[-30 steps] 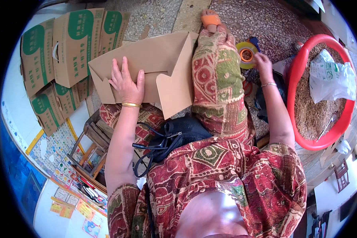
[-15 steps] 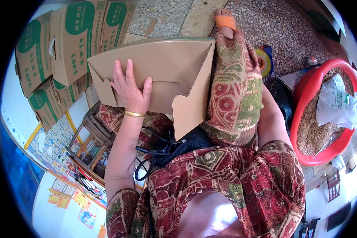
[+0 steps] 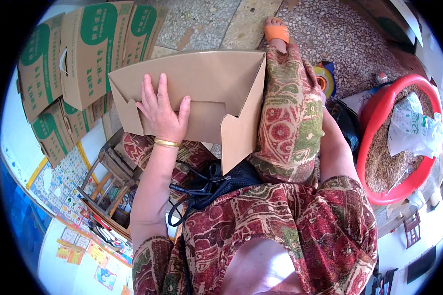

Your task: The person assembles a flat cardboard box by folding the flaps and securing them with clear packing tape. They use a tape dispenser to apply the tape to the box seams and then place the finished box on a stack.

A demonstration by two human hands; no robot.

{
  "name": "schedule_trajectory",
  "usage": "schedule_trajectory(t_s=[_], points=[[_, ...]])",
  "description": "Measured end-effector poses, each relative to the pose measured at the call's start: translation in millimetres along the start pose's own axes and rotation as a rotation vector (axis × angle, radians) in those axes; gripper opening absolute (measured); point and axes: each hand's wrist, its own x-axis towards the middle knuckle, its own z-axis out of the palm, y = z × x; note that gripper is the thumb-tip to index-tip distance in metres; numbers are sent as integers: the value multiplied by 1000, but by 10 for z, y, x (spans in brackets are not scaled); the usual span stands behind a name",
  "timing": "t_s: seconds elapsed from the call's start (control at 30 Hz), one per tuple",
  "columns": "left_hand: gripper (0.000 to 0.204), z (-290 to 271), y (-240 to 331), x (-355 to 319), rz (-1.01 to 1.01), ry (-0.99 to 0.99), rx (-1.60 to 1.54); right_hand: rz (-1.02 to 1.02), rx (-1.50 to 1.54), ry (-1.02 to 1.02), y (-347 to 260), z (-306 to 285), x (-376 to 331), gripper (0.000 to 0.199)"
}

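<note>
A brown cardboard box [image 3: 192, 69] stands across my lap, its near side folded inward and its end flap [image 3: 235, 140] sticking out toward me. My left hand [image 3: 165, 110] lies flat on the box's inner panel, fingers stretched and thumb apart, a gold bangle at the wrist. Only a sliver of my right hand [image 3: 323, 98] shows past my right knee; its fingers are hidden. Closest to it, on the floor, is a roll of yellow tape in a blue dispenser [image 3: 325, 78].
Several finished boxes with green print [image 3: 91, 54] are stacked at the far left. On the right a red basin [image 3: 366, 162] holds brown grain-like material and a white plastic bag [image 3: 413, 125]. A wooden chair [image 3: 110, 167] stands at my left. A black bag [image 3: 231, 179] rests on my lap.
My right hand has come slightly into view beside the knee, near the tape dispenser. My left hand stays on the box; the whole view has shifted a little.
</note>
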Motion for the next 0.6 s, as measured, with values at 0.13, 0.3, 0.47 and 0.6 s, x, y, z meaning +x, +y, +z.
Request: schedule_trajectory(t_s=[0.13,0.3,0.47,0.6], points=[[72,50,-28,35,-16,8,1,-62,111,-14,-38,-198,13,47],[69,143,-35,129,-41,5,47,-198,-123,-39,-192,-596,-154,47],[69,311,-126,220,-65,37,87,-54,710,-212,-305,-914,-379,23],[70,420,-181,331,-94,24,133,-141,1214,-219,-642,-1247,-782,27]])
